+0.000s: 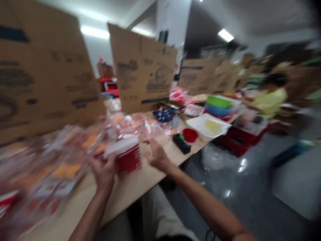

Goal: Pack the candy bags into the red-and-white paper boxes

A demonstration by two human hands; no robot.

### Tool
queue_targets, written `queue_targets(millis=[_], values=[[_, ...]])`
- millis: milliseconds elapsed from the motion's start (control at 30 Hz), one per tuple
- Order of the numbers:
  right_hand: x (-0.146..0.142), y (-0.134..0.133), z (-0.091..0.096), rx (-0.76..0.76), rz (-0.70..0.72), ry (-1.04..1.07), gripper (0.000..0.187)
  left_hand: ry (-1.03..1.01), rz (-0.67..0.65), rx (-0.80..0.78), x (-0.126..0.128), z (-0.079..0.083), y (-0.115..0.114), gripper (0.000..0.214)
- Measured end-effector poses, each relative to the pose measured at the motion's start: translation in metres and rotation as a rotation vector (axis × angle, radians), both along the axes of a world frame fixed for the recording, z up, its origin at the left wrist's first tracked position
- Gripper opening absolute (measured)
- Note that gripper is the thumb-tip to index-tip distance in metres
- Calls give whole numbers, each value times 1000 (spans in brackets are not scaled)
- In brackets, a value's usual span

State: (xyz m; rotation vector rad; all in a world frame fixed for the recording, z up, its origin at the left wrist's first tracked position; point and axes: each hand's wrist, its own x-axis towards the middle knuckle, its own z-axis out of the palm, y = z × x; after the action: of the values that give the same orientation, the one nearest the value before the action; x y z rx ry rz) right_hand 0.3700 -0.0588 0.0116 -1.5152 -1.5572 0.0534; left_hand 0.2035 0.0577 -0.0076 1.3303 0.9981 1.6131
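Observation:
The picture is smeared by motion. A red and white box (pixel 126 155) stands on the wooden table (pixel 140 187) in front of me. My left hand (pixel 104 170) grips the box's left side. My right hand (pixel 156 155) sits just right of the box with its fingers curled toward it; whether it touches the box is unclear. Clear plastic packets with orange and red contents (pixel 65 157) are heaped on the table to the left and behind the box.
Tall cardboard sheets (pixel 142 67) stand along the table's far side. Further along lie a red bowl (pixel 190 135), a black tool (pixel 182 143), a white tray (pixel 208 125) and stacked coloured basins (pixel 219 104). A person in yellow (pixel 269 100) works at the right. Grey floor lies to the right.

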Motion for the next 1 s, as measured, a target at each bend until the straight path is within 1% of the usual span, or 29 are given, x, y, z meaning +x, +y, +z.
queue_targets(millis=[33, 67, 100, 133, 167, 233, 367, 433, 500, 567, 633, 700, 767, 867, 933, 1000], values=[[-9, 3, -17, -32, 52, 107, 41, -17, 42, -8, -16, -15, -4, 43], [-15, 6, -31, -54, 104, 207, 44, -33, 33, 12, -26, -25, -8, 46], [-17, 9, -41, -66, 149, 283, 44, -40, 14, 52, -30, -32, -11, 44], [-18, 12, -48, -66, 183, 345, 43, -43, 7, 95, -30, -35, -13, 42], [-18, 15, -51, -53, 204, 389, 42, -37, -6, 134, -29, -36, -14, 38], [-17, 21, -53, -13, 211, 441, 42, -20, -26, 182, -25, -32, -17, 31], [-19, 34, -47, 24, 265, 466, 49, -22, -79, 146, -29, -24, -17, 26], [-20, 39, -47, 37, 306, 445, 45, -19, -83, 134, -33, -25, -14, 26], [-21, 43, -50, 88, 309, 384, 41, 20, -46, 157, -37, -29, -8, 29], [-21, 45, -56, 166, 281, 277, 40, 63, -1, 203, -39, -35, -4, 37], [-22, 46, -62, 247, 232, 145, 43, 64, 23, 263, -41, -41, -1, 43], [-22, 47, -66, 310, 200, 34, 47, 58, 38, 318, -43, -46, -1, 46], [-22, 46, -67, 336, 202, -47, 46, 165, 73, 384, -47, -49, -3, 39], [-22, 44, -63, 318, 222, -106, 39, 477, 88, 559, -57, -48, -6, 15], [-21, 44, -61, 301, 237, -108, 33, 590, 45, 670, -65, -43, -5, 14], [-20, 45, -58, 295, 262, -106, 29, 601, -26, 696, -72, -36, -3, 18]])
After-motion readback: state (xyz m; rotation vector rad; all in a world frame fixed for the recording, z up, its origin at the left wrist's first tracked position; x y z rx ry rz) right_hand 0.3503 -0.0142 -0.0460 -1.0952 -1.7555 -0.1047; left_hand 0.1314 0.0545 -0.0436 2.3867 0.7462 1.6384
